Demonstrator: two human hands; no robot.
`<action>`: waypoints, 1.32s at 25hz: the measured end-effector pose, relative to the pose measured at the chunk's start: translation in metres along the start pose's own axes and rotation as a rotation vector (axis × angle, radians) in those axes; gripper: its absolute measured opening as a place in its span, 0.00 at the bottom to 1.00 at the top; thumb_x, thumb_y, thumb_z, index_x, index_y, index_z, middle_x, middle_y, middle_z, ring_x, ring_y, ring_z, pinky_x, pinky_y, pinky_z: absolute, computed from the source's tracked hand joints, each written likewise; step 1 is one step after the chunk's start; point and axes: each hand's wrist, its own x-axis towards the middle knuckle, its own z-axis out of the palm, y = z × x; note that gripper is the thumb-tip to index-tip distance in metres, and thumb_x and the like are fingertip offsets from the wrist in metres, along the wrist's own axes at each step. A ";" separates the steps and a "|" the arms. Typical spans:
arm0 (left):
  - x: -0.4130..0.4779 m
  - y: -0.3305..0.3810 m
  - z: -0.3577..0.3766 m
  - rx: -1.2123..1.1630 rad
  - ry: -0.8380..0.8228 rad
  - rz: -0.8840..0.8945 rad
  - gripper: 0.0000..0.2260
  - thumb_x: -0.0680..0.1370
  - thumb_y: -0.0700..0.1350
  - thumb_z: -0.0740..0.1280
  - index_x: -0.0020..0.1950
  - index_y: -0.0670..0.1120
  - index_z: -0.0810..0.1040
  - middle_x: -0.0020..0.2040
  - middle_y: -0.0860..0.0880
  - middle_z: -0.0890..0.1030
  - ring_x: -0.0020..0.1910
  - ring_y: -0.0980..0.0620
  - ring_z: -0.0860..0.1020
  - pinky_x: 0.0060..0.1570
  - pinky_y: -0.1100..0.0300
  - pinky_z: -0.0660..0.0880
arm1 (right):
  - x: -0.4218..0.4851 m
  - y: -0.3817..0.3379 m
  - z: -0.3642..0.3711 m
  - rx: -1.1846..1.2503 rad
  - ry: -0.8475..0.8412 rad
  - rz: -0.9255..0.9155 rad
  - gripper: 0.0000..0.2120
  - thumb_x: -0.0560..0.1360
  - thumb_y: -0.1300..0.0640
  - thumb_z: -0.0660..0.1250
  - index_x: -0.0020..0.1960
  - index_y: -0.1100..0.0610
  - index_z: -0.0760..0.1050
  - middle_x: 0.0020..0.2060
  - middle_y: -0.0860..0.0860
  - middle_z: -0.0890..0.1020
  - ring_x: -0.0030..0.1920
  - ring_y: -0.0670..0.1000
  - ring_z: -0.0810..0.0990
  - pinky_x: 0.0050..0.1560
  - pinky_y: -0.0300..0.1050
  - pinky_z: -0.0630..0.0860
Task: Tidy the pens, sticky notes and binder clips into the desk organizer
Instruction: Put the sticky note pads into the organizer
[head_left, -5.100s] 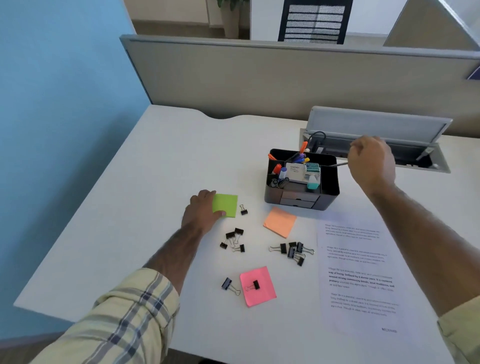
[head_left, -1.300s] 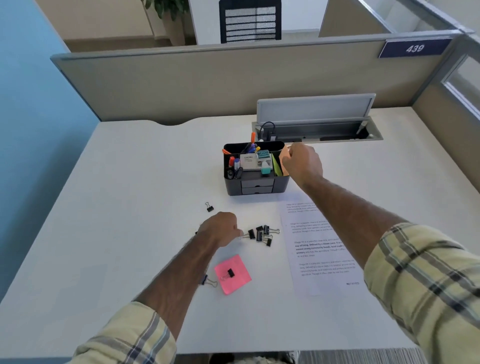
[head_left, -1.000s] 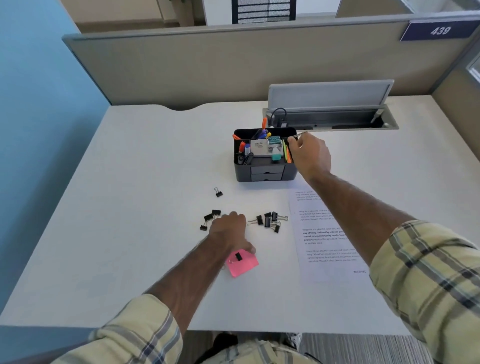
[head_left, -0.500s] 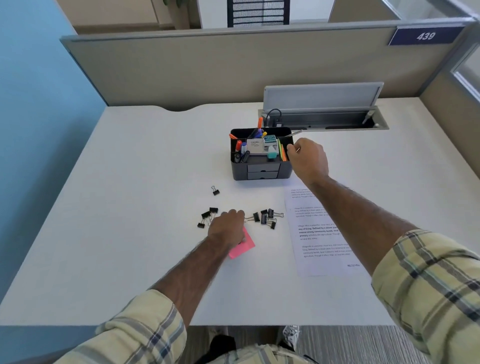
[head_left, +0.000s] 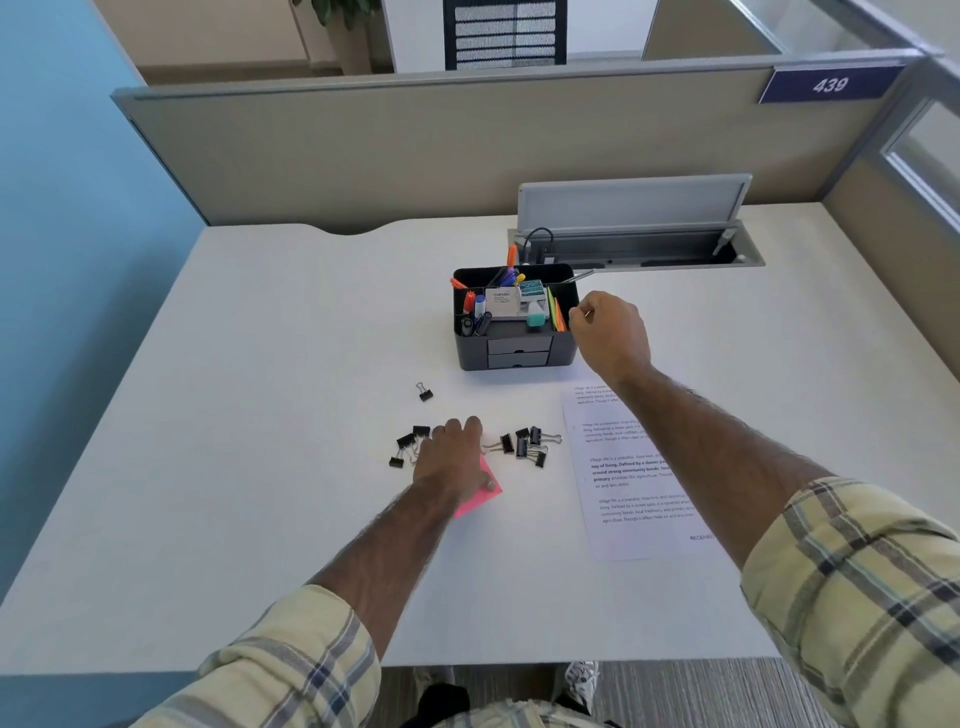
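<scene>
The black desk organizer (head_left: 514, 356) stands mid-desk, with pens (head_left: 506, 278) at its back and green and orange sticky notes (head_left: 556, 312) upright in its right compartment. A thin silver rod (head_left: 582, 275) rests on its back right corner. My right hand (head_left: 610, 332) is a fist beside the organizer's right wall, with a small metal glint between thumb and finger. My left hand (head_left: 454, 460) lies over the pink sticky notes (head_left: 483, 499), thumb on their edge. Black binder clips lie in a left cluster (head_left: 408, 447), a right cluster (head_left: 527, 446), and one alone (head_left: 425, 391).
A printed sheet (head_left: 639, 467) lies on the desk under my right forearm. An open cable hatch (head_left: 634, 249) with a raised lid sits behind the organizer. A beige partition (head_left: 467, 145) closes the desk's back, and a blue wall (head_left: 78, 260) its left.
My left hand has covered the pink sticky notes and slid them up towards the clips. The clip that lay on them is hidden. My right hand has drawn back from the organizer's back corner.
</scene>
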 end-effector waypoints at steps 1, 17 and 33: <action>0.004 -0.002 -0.001 -0.040 -0.026 -0.017 0.28 0.69 0.51 0.77 0.64 0.48 0.70 0.58 0.45 0.74 0.58 0.44 0.73 0.56 0.50 0.73 | 0.000 -0.001 -0.001 -0.004 0.001 -0.004 0.09 0.82 0.55 0.61 0.44 0.54 0.74 0.48 0.55 0.84 0.42 0.49 0.78 0.32 0.39 0.67; 0.032 -0.026 -0.063 -1.054 0.024 -0.098 0.02 0.75 0.41 0.75 0.47 0.44 0.84 0.43 0.49 0.83 0.42 0.52 0.78 0.36 0.61 0.71 | -0.031 -0.002 0.031 0.102 -0.421 -0.041 0.15 0.77 0.46 0.72 0.56 0.56 0.79 0.49 0.48 0.82 0.49 0.48 0.81 0.45 0.43 0.77; 0.049 0.014 -0.082 -0.928 0.391 -0.039 0.02 0.79 0.45 0.68 0.49 0.48 0.79 0.45 0.55 0.80 0.45 0.56 0.77 0.40 0.65 0.71 | 0.013 -0.019 -0.032 0.237 0.065 0.028 0.03 0.78 0.60 0.68 0.52 0.58 0.79 0.43 0.48 0.81 0.35 0.44 0.79 0.27 0.31 0.71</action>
